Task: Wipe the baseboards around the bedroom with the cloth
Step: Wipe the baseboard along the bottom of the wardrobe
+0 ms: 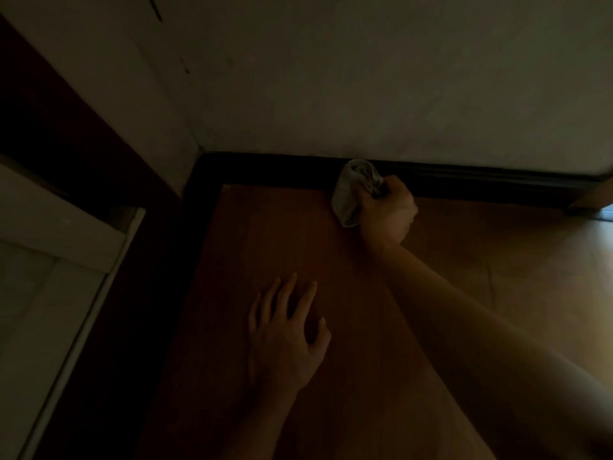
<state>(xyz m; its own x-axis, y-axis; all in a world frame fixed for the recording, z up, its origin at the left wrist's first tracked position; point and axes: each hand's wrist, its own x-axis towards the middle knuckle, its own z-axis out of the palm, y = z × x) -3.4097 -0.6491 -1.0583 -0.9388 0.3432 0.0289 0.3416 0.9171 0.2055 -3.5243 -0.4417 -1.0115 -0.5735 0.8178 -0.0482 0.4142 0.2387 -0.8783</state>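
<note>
The room is dim. A dark baseboard (481,180) runs along the foot of the pale far wall and turns a corner at the left. My right hand (388,210) grips a bunched pale cloth (355,187) and holds it against the baseboard, right of that corner. My left hand (285,333) rests flat on the wooden floor (232,260) with its fingers spread, nearer to me and left of my right arm.
A second stretch of dark baseboard (195,194) runs along the left wall. A white piece of furniture or panel (59,260) stands at the left edge. Brighter light falls on the floor at the far right, by a gap (597,210) in the baseboard.
</note>
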